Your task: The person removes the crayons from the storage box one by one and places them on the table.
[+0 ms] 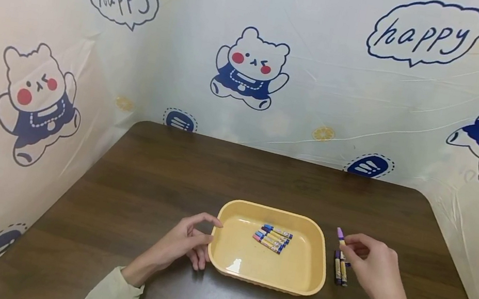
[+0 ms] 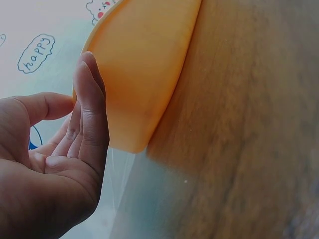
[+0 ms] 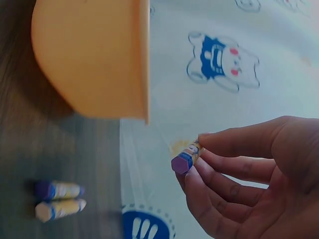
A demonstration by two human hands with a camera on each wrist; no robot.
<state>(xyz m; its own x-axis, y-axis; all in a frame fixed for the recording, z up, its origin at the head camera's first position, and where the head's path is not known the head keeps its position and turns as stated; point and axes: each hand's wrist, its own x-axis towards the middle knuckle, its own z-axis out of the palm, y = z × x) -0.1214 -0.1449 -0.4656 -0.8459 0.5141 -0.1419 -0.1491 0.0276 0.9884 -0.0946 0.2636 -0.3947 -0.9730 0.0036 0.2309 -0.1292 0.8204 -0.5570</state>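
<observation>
A yellow plastic tray (image 1: 244, 270) stands on the table. My left hand (image 1: 185, 240) pinches its left rim between thumb and fingers; the left wrist view shows the tray's outer wall (image 2: 144, 64) beside those fingers. To the right of the tray, my right hand (image 1: 374, 262) holds a light purple crayon (image 1: 341, 234) by thumb and fingertips, raised above the table. The right wrist view shows that crayon's (image 3: 182, 163) flat purple end. Below it, a dark purple crayon (image 1: 337, 269) and a pale-ended crayon (image 3: 47, 211) lie side by side on the table.
Inside the tray, several crayons (image 1: 269, 242) with blue and pink ends lie close together. A dark brown wooden table (image 1: 161, 168) bears everything. Pale cloth (image 1: 319, 89) printed with cartoon bears hangs around its back and sides.
</observation>
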